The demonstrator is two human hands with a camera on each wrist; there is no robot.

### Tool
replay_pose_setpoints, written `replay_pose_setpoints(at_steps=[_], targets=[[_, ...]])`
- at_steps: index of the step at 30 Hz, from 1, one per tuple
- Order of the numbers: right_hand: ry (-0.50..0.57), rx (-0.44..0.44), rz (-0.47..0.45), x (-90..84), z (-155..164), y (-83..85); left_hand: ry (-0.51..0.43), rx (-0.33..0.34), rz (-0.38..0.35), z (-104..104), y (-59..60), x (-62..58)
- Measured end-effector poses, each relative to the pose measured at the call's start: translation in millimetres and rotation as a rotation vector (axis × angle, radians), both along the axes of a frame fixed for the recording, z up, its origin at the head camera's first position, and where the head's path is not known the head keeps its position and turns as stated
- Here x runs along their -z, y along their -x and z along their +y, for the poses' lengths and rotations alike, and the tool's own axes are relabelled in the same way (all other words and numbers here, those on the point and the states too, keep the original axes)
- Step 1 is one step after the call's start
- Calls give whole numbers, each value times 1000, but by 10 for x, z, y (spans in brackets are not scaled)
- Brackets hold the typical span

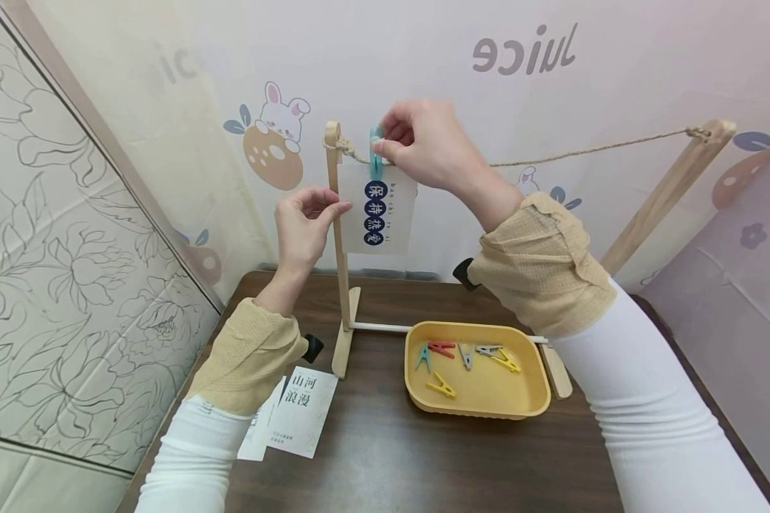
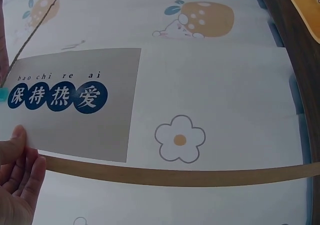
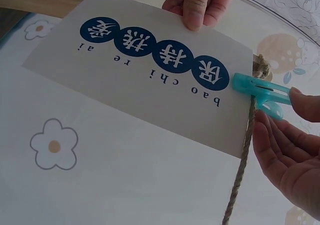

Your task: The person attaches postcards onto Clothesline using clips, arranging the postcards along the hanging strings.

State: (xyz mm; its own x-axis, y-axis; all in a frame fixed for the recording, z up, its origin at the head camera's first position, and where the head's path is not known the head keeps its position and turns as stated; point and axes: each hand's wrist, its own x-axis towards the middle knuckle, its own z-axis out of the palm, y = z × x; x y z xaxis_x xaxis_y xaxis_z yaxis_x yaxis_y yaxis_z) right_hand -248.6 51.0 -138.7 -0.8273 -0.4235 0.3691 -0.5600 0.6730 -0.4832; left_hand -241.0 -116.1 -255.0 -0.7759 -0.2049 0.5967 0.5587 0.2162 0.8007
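Observation:
A white card point(image 1: 394, 221) with blue circles and Chinese characters hangs at the twine rope point(image 1: 565, 153), close to the left wooden post point(image 1: 341, 271). My left hand point(image 1: 304, 224) pinches the card's left edge between thumb and fingers. At the card's top edge, my right hand point(image 1: 426, 146) holds a teal clothespin point(image 3: 260, 91) by its handles. The clothespin's tip lies over the card's edge and the rope, as the right wrist view shows. In the left wrist view, only a sliver of the clothespin point(image 2: 3, 94) is visible.
A yellow tray point(image 1: 488, 402) holds several clothespins in teal, red, grey and yellow. Printed cards point(image 1: 304, 420) lie on the dark table point(image 1: 372, 456) near my left forearm. The rope's other end is tied to the right wooden post point(image 1: 667, 196). A white rod point(image 1: 381, 328) runs low behind the tray.

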Motion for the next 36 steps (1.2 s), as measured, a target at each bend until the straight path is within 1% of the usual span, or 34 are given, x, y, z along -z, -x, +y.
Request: replay_pose_setpoints(at_steps=[1, 3, 8, 16, 20, 24, 31, 36], targets=[[-2, -4, -3, 5, 3, 1, 5, -7, 7, -7, 24, 24], [-5, -7, -7, 11, 7, 1, 19, -25, 16, -8, 32, 44], [-8, -10, -7, 14, 14, -6, 56, -62, 40, -8, 16, 62], [21, -7, 0, 20, 27, -39, 76, -67, 55, -18, 3, 80], [43, -18, 59, 49, 58, -64, 81, -72, 43, -30, -20, 89], [83, -29, 143, 90, 95, -106, 78, -80, 34, -45, -34, 105], [126, -33, 293, 182, 183, -215, 78, -95, 49, -60, -55, 120], [207, -52, 403, 291, 245, -294, 58, -109, 66, -58, -77, 137]])
